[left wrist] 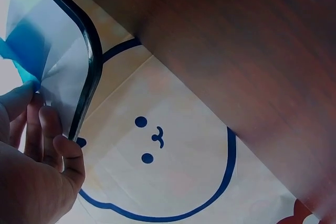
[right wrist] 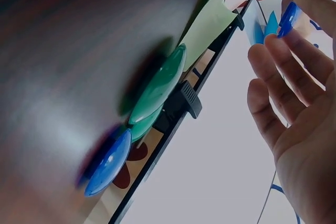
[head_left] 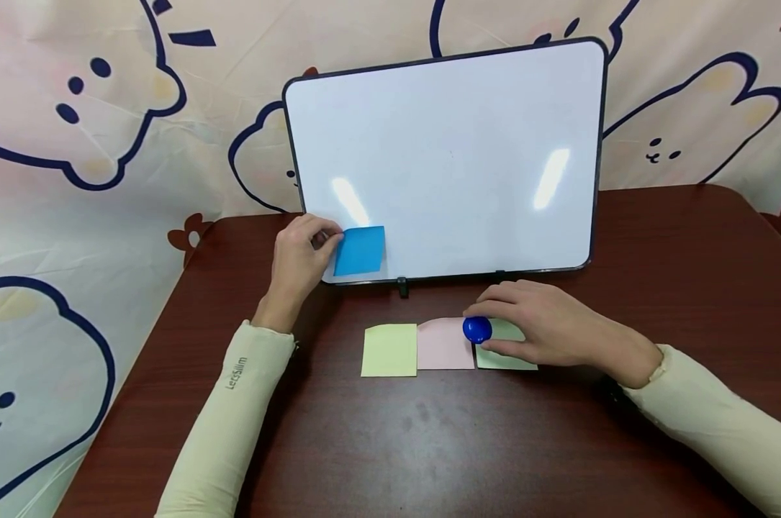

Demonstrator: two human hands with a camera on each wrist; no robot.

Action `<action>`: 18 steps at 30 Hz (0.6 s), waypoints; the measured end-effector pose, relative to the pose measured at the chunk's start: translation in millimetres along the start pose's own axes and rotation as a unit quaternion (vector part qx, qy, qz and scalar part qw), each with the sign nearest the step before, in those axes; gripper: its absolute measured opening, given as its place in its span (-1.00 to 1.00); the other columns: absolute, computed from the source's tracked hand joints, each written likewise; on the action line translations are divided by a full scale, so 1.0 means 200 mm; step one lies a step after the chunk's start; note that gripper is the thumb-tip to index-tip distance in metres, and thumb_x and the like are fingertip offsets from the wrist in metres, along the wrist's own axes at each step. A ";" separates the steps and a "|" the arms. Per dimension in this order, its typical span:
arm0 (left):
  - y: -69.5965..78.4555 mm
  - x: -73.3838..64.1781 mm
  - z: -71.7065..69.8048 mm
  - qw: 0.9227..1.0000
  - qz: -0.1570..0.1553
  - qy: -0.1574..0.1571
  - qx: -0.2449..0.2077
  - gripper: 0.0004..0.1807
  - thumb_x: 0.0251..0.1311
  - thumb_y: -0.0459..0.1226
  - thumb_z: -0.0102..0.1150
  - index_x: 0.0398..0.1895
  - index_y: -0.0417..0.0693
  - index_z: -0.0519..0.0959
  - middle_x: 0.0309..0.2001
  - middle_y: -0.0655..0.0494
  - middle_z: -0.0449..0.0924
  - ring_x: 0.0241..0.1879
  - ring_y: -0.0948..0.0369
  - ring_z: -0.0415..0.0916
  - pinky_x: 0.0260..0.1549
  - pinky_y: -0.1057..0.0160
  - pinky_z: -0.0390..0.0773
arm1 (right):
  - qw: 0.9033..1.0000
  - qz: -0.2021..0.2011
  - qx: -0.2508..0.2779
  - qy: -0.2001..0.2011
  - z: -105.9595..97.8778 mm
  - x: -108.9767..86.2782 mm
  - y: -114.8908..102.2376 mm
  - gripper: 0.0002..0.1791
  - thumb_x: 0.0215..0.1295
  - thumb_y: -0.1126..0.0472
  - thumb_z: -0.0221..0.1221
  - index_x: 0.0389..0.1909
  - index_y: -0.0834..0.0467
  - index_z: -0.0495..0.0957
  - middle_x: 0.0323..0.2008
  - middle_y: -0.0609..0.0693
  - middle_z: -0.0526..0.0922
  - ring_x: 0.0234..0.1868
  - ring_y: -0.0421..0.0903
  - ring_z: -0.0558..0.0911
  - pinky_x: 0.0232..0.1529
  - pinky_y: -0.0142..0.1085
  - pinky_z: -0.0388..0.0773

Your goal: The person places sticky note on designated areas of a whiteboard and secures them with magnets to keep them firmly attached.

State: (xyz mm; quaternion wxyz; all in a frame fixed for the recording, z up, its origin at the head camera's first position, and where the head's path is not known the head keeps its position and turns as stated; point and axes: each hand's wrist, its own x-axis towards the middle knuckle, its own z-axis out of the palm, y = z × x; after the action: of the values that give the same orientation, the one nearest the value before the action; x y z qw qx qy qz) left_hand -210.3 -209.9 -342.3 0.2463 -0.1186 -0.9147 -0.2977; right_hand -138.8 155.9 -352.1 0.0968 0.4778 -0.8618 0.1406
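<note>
At the whiteboard's (head_left: 448,158) lower left corner, my left hand (head_left: 298,253) pinches a blue sticky note (head_left: 363,252) by its upper left corner. The note overlaps the board, and in the left wrist view its blue paper (left wrist: 29,48) bends away from the board surface. My right hand (head_left: 548,325) holds a glossy blue round magnet (head_left: 477,329) between thumb and fingers. That hand hovers over a pale green sticky note (head_left: 508,362) and partly covers it. Beside it lie a pink note (head_left: 443,347) and a yellow note (head_left: 390,351) in a row.
Two green round magnets, the nearer one (right wrist: 160,85) larger in view, and another blue magnet (right wrist: 109,163) lie on the table in the right wrist view. Small black feet (head_left: 402,287) support the board on the brown table (head_left: 390,446). A printed cloth (head_left: 222,43) hangs behind.
</note>
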 end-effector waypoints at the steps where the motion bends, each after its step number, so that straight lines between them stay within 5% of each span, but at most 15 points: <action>1: 0.00 0.00 0.00 1.000 0.000 0.000 0.000 -0.85 0.21 -0.32 0.35 -0.17 -0.16 0.73 -0.21 -0.07 0.67 -0.24 0.06 0.52 -0.21 0.12 0.61 | 1.000 -0.001 0.002 0.000 0.00 0.00 0.00 -0.50 0.17 -0.11 0.37 0.13 -0.10 0.60 -0.03 -0.22 0.64 -0.05 -0.25 0.60 -0.08 -0.23 0.63; 18: 0.00 -0.01 0.00 1.000 -0.003 0.000 0.006 -0.82 0.21 -0.29 0.35 -0.16 -0.16 0.72 -0.20 -0.09 0.67 -0.22 0.05 0.52 -0.19 0.09 0.60 | 1.000 -0.005 0.012 0.003 0.00 0.08 -0.02 -0.49 0.17 -0.12 0.38 0.15 -0.10 0.59 -0.01 -0.19 0.65 -0.02 -0.23 0.62 -0.07 -0.23 0.66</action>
State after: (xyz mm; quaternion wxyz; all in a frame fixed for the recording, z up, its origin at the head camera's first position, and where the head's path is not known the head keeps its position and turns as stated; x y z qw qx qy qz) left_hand -209.1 -210.0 -342.8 0.2463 -0.1142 -0.9169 -0.2925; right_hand -143.3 141.1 -347.3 0.0943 0.4825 -0.8575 0.1517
